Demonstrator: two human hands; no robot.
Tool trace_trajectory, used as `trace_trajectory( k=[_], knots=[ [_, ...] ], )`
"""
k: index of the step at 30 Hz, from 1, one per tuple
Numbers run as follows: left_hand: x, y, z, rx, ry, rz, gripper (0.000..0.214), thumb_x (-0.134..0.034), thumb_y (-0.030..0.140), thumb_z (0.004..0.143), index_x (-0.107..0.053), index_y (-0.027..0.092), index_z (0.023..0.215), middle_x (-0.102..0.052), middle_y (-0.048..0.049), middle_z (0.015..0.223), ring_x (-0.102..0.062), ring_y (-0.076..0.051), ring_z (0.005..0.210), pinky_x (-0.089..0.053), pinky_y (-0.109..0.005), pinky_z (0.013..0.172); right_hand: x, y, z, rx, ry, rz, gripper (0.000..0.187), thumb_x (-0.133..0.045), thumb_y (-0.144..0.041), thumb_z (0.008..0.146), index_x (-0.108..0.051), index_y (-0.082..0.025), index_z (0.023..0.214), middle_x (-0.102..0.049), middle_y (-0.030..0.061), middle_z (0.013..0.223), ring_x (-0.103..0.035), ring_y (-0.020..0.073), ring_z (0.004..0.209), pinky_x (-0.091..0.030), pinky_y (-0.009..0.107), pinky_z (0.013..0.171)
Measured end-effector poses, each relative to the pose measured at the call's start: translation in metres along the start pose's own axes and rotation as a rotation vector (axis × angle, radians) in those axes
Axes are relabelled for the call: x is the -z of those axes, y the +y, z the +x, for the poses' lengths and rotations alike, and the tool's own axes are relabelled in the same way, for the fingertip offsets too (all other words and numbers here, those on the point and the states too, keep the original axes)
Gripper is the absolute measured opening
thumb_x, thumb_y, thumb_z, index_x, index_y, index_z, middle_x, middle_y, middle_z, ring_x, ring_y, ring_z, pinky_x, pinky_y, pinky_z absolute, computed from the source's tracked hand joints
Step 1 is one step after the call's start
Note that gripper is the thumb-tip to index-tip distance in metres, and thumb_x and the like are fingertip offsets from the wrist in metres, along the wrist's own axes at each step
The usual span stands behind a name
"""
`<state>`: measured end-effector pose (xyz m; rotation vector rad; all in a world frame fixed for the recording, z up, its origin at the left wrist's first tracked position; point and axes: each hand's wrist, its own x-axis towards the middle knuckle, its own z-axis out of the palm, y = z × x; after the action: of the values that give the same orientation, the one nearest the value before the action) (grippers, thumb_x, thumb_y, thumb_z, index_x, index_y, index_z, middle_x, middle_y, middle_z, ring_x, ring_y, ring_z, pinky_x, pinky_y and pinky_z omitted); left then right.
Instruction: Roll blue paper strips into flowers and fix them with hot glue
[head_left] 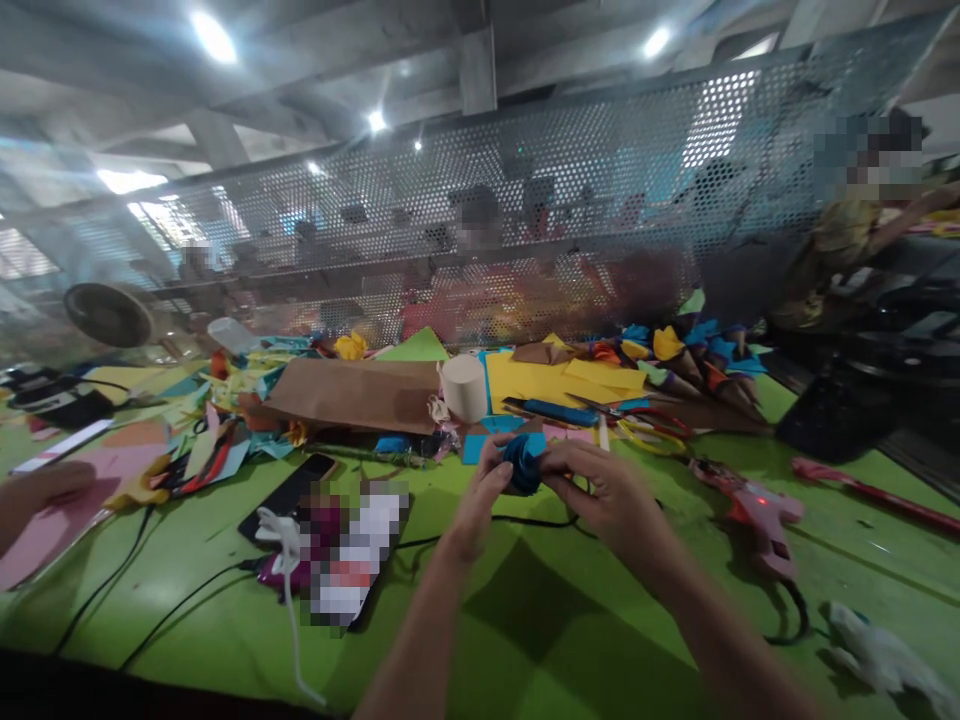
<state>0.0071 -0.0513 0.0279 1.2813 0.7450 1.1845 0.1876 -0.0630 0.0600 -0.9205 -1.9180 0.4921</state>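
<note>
Between my two hands, above the green tabletop, is a rolled blue paper piece (524, 464) that looks like a coiled flower. My left hand (487, 492) closes its fingers round the left side of the roll. On the right side, my right hand (592, 478) pinches the paper's edge between thumb and fingers. Just behind them lie flat blue paper (478, 449) and a blue cutter (559, 411). Scissors with red and yellow handles (652, 432) rest to the right of the cutter. A pink glue gun (761, 515) with a red light lies right of my right hand.
The green table (555, 640) holds a black phone (281, 495), a cabled power strip and a roll of tape (464, 388). Brown paper (360, 395), yellow paper (525, 380) and paper flowers (669, 343) lie before a perforated metal screen (480, 220). Another person's hand (45, 490) is at left.
</note>
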Motion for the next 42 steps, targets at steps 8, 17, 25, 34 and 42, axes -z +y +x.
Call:
trace_trajectory(
  k=[8,17,25,34,42],
  knots=[
    [0.0007,-0.005,0.0024,-0.022,-0.015,-0.022,0.036,-0.055,0.047,0.087,-0.055,0.022,0.113,-0.058,-0.0034,0.105,-0.05,-0.018,0.093,-0.044,-0.027,0.084,-0.0025,0.0048,-0.0006,-0.102,0.018,0.046,0.008,-0.061,-0.018,0.086,-0.067,-0.023,0.089,-0.07,0.0013,0.084,-0.064,0.0177,0.076,-0.05,0.028,0.07],
    [-0.0026,-0.0012,0.0027,-0.061,-0.021,0.101,0.039,-0.058,0.049,0.086,-0.056,0.022,0.114,-0.061,-0.0047,0.109,-0.054,-0.022,0.1,-0.046,-0.033,0.089,-0.0051,0.0037,-0.0023,-0.184,0.068,0.133,0.024,-0.062,-0.021,0.085,-0.062,-0.024,0.109,-0.069,0.0043,0.106,-0.066,0.0166,0.085,-0.053,0.028,0.077],
    [-0.0022,-0.0019,0.0013,-0.12,-0.064,0.375,0.029,-0.055,0.04,0.091,-0.057,0.022,0.114,-0.058,-0.005,0.108,-0.053,-0.023,0.103,-0.043,-0.034,0.093,-0.0042,0.0027,0.0004,-0.243,0.102,0.188,0.017,-0.059,-0.029,0.089,-0.07,-0.023,0.1,-0.071,0.0027,0.092,-0.065,0.0183,0.084,-0.051,0.028,0.075],
    [-0.003,0.0012,0.0002,-0.099,-0.074,0.304,0.031,-0.052,0.04,0.091,-0.055,0.021,0.114,-0.057,-0.0053,0.107,-0.052,-0.023,0.102,-0.043,-0.033,0.09,-0.0066,0.0042,0.0004,-0.311,0.136,0.214,0.016,-0.06,-0.03,0.087,-0.071,-0.021,0.094,-0.069,0.0009,0.08,-0.062,0.0168,0.074,-0.048,0.026,0.068],
    [-0.0035,-0.0035,0.0016,-0.117,-0.055,0.219,0.032,-0.053,0.043,0.09,-0.057,0.022,0.115,-0.06,-0.0046,0.107,-0.053,-0.022,0.101,-0.043,-0.033,0.091,-0.0074,-0.0008,0.001,-0.309,0.177,0.268,0.025,-0.061,-0.033,0.086,-0.067,-0.022,0.108,-0.068,0.0043,0.092,-0.062,0.0184,0.08,-0.049,0.029,0.071]
  ],
)
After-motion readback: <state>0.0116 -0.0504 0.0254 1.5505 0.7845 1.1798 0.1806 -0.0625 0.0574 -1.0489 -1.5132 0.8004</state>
